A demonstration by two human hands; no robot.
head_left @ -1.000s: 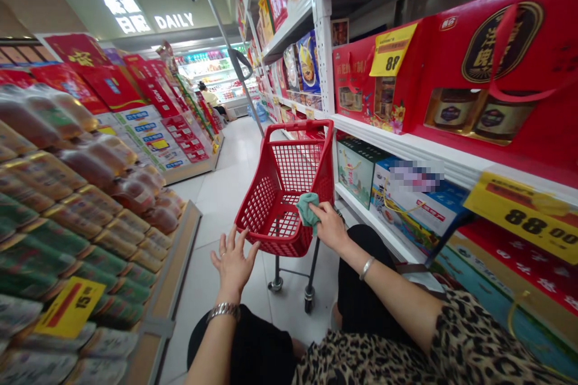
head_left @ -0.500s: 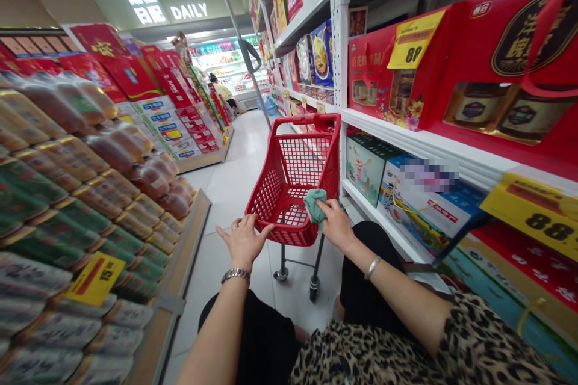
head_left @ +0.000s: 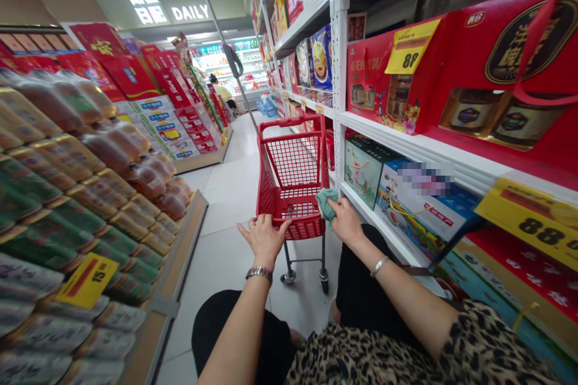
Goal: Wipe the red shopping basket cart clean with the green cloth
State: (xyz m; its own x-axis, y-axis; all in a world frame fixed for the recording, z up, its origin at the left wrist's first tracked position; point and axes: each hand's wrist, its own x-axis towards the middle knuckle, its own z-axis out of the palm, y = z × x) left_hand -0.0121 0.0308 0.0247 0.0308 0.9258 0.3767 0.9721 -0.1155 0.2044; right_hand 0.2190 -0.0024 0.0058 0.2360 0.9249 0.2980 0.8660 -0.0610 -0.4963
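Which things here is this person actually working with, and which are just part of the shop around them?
In use: the right hand holding a green cloth against the red shopping cart, the open left hand beside the cart's near rim.
Just around: red gift boxes, yellow price tags, wrapped packs on the display, a person far down the aisle.

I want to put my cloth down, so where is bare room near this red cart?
Bare floor tiles lie between the red shopping cart and the wooden base of the left display. Crowded: the packed display and the boxed shelves on the right.
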